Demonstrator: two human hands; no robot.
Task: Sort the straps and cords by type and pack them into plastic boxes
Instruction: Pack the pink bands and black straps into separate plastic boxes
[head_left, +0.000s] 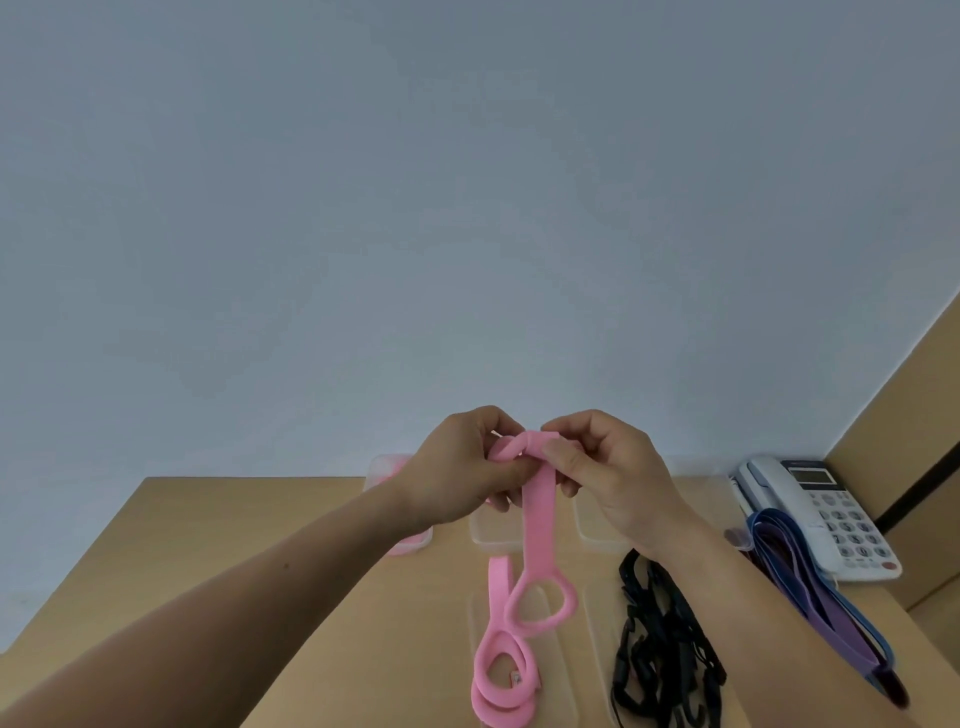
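A pink flat strap (537, 525) hangs from both hands above the wooden table (291, 582). My left hand (462, 467) grips its folded upper end, and my right hand (608, 467) pinches the same fold from the right. The strap's lower loops trail down onto the table near the front edge. A pile of black cords with clips (660, 654) lies to its right. Blue and purple straps (821, 603) drape at the right, over a box. A clear plastic box (410, 540) behind my left wrist holds something pink.
Two more clear plastic boxes (592, 530) stand behind my hands. Clear lids (595, 644) lie flat under the pink strap and black cords. A white desk telephone (826, 514) sits at the back right. A brown partition (914, 447) borders the right side.
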